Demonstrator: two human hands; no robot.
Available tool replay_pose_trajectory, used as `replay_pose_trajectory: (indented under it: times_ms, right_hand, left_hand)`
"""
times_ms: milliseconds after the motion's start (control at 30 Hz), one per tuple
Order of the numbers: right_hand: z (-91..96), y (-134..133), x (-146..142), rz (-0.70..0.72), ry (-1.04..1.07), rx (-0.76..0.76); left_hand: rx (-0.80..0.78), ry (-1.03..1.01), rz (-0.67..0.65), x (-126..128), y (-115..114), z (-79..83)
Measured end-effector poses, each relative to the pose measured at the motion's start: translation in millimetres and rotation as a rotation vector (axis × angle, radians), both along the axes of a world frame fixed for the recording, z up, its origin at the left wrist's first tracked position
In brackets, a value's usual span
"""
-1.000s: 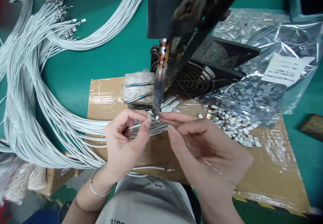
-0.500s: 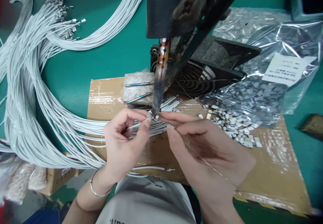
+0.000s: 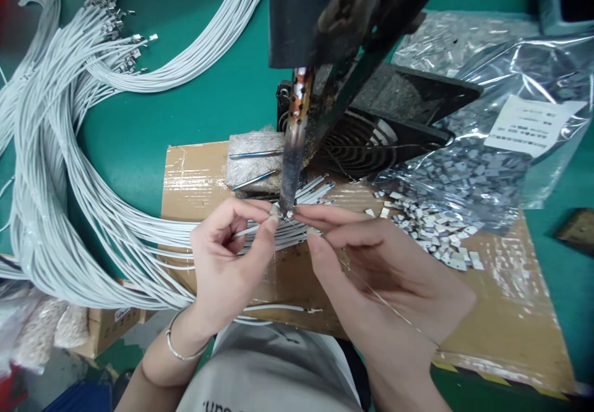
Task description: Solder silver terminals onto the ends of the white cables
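Observation:
My left hand (image 3: 234, 263) pinches a white cable (image 3: 242, 233) between thumb and forefinger, its end under the iron. The soldering iron (image 3: 295, 118) is fixed on a dark stand, its blackened tip pointing down between my hands. My right hand (image 3: 383, 270) has its fingers closed on a thin solder wire (image 3: 394, 307), which trails back across the palm toward the wrist. At the tip, a small whitish piece (image 3: 289, 214) shows between both sets of fingertips. Its exact contact with the iron is too small to make out.
Brown cardboard (image 3: 501, 313) covers the green table (image 3: 185, 115). Many white cables (image 3: 41, 214) sweep in from the left. Loose small white pieces (image 3: 436, 229) lie beside a clear plastic bag (image 3: 538, 177). Behind the iron stands a black fan (image 3: 359, 143); a wrapped block (image 3: 250, 143) sits left.
Both hands hold nearly the same pose at the iron's tip. My right wrist has shifted very slightly to the right in the picture.

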State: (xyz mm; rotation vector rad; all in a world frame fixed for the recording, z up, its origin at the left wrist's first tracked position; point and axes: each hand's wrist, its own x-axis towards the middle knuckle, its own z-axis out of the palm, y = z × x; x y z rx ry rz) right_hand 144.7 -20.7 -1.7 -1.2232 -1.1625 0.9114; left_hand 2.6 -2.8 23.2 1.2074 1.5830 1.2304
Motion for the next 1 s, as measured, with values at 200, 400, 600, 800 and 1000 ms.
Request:
replay_pose_trajectory:
  times_ms: [200,400,600,800,1000]
  right_hand:
    - [0.9,0.4,-2.1,-0.011,0.032,-0.021]
    - [1.1,0.7,-2.5,-0.010,0.000,-0.013]
    - [2.6,-0.1,-3.2,-0.029,0.023,-0.026]
    - [5.7,0.3,-4.0,-0.057,0.000,-0.046]
    - [0.6,1.2,-2.9,-0.009,0.010,-0.023]
  left_hand:
    - [-0.017,0.004,0.002,-0.5,0.3,1.2]
    - [-0.021,0.011,0.000,0.7,2.2,0.5]
    - [-0.022,0.015,0.002,1.5,1.7,0.9]
    - [-0.020,0.026,0.006,1.6,1.5,1.8]
    - [-0.033,0.041,-0.001,-0.2,1.1,1.4]
